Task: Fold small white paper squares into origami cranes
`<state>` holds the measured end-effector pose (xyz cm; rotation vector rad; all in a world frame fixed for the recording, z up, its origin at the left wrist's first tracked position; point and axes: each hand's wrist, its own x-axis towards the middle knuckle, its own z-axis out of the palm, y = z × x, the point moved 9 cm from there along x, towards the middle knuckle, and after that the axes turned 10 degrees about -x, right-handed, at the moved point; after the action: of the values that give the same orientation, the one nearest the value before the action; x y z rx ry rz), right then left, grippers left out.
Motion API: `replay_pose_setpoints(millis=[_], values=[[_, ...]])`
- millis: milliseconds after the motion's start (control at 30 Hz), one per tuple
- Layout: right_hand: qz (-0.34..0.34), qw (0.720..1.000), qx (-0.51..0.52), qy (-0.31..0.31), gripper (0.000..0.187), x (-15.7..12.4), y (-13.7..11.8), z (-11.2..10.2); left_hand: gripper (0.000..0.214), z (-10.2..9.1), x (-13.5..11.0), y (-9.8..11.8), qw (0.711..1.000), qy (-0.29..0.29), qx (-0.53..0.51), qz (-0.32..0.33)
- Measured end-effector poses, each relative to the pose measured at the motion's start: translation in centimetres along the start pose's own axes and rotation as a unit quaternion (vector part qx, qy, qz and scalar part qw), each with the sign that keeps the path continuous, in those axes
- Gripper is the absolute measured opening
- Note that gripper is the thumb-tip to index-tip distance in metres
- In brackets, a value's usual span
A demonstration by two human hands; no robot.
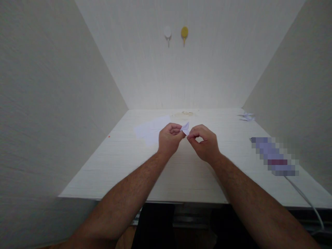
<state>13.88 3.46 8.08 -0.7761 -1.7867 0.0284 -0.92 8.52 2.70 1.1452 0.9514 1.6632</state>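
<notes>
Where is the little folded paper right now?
In the head view, the little folded paper is mid-picture, pinched between the left hand and right hand, just right of the flat sheets.

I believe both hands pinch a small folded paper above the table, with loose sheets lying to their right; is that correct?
Not quite: the head view shows the loose sheets lying left, beyond the left hand. It and the right hand do pinch the small folded paper above the table.

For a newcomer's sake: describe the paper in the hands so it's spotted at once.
Above the pale table, the left hand and right hand meet. The small folded paper pinched between them is pointed, unlike the flat sheets lying behind.
</notes>
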Motion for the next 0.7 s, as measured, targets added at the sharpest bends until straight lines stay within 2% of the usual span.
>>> replay_pose_setpoints(millis=[167,267,367,467,533,600,700], values=[[0.036,0.998,0.045,-0.012,0.010,0.0,0.5,-0.1,0.020,0.3,0.1,0.0,0.999,-0.031,-0.006,0.003],[0.116,0.987,0.109,-0.024,0.007,-0.4,2.2,0.2,0.017,0.7,0.0,-0.2,0.998,-0.059,-0.016,-0.007],[0.214,0.962,0.169,-0.024,0.006,-1.2,4.4,0.8,0.018,0.9,-0.1,-0.4,0.997,-0.074,-0.025,-0.020],[0.250,0.943,0.219,-0.032,0.029,-1.6,5.3,1.7,0.020,1.0,-0.2,-0.7,0.995,-0.086,-0.038,-0.034],[0.274,0.935,0.222,-0.036,0.030,-1.6,5.6,2.1,0.021,1.1,-0.3,-0.9,0.993,-0.097,-0.046,-0.041],[0.303,0.930,0.205,-0.021,0.021,-1.7,5.9,2.0,0.022,1.2,-0.3,-1.0,0.992,-0.106,-0.050,-0.044],[0.311,0.936,0.163,0.009,0.016,-1.7,5.9,1.1,0.023,1.1,-0.2,-1.0,0.993,-0.105,-0.045,-0.040]])
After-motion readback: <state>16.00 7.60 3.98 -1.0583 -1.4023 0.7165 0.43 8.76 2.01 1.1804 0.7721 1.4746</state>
